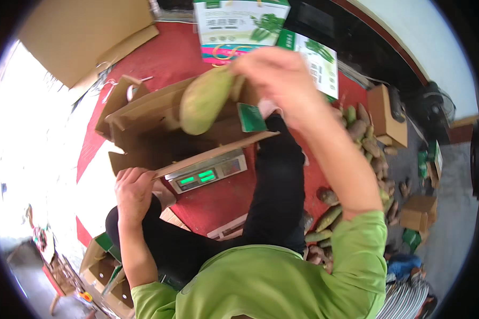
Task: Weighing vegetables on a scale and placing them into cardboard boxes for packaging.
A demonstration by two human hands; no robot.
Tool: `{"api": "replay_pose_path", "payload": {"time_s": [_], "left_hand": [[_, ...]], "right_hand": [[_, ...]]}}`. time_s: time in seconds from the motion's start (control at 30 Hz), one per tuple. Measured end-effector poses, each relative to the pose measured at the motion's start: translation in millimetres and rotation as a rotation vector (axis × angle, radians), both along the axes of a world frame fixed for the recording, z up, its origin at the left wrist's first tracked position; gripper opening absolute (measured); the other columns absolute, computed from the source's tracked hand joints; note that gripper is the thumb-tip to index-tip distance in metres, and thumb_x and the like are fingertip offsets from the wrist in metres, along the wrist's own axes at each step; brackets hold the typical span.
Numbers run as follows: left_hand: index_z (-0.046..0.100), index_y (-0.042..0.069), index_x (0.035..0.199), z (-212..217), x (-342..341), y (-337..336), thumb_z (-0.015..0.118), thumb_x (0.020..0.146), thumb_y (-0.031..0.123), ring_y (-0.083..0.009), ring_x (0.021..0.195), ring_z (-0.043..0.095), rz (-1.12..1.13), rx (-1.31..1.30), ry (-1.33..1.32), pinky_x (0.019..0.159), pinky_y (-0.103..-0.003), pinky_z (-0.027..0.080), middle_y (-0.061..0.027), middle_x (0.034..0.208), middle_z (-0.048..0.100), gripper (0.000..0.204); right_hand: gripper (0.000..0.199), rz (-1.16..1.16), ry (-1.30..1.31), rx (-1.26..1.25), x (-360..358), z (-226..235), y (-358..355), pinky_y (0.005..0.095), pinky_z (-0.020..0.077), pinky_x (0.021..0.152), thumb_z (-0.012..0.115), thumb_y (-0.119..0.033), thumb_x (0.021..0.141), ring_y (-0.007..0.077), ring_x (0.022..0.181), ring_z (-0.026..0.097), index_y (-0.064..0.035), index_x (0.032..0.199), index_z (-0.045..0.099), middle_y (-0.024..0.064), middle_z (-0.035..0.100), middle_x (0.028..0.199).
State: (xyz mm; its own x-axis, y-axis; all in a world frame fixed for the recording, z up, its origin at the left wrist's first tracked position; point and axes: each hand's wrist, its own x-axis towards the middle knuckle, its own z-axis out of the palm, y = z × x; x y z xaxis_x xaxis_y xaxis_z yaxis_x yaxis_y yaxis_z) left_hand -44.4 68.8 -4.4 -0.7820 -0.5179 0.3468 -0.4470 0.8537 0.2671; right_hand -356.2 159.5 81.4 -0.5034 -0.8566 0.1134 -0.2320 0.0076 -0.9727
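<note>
Oblong green vegetable hanging from the right hand over an open cardboard carton.
Right hand nearly closed, pinching its upper end; left hand curled around the carton's near edge.

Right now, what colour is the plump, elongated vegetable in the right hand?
The vegetable is dull yellowish green, best seen in the head view.

Produce packing area, digital scale under open brown carton, heaped produce, white-green boxes
</note>
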Motion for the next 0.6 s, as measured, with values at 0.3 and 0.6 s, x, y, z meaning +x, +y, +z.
{"api": "replay_pose_path", "payload": {"time_s": [0.3, 0.6], "left_hand": [[0.064, 0.002, 0.082, -2, -6, 4, 0.063, 0.076, 0.004, -0.0290, 0.076, 0.057, 0.018, 0.073, -0.055, 0.072, -0.037, 0.043, -0.0102, 0.080, 0.062, 0.006], [0.064, 0.002, 0.084, -8, -3, 7, 0.064, 0.077, 0.003, -0.0271, 0.080, 0.058, 0.051, 0.040, -0.074, 0.074, -0.037, 0.044, -0.0086, 0.082, 0.063, 0.007]], "right_hand": [[0.022, 0.019, 0.789, 0.069, 46, -59, -9, 0.0404, 0.0519, 0.064, 0.062, -0.028, 0.082, 0.0295, 0.072, 0.064, -0.0075, 0.075, 0.065, 0.0120, 0.062, 0.082], [0.011, -0.476, 0.464, 0.017, -35, -105, 121, 0.0291, 0.0488, 0.071, 0.064, -0.013, 0.083, 0.0172, 0.080, 0.064, -0.0031, 0.089, 0.066, 0.0085, 0.065, 0.083]]}}
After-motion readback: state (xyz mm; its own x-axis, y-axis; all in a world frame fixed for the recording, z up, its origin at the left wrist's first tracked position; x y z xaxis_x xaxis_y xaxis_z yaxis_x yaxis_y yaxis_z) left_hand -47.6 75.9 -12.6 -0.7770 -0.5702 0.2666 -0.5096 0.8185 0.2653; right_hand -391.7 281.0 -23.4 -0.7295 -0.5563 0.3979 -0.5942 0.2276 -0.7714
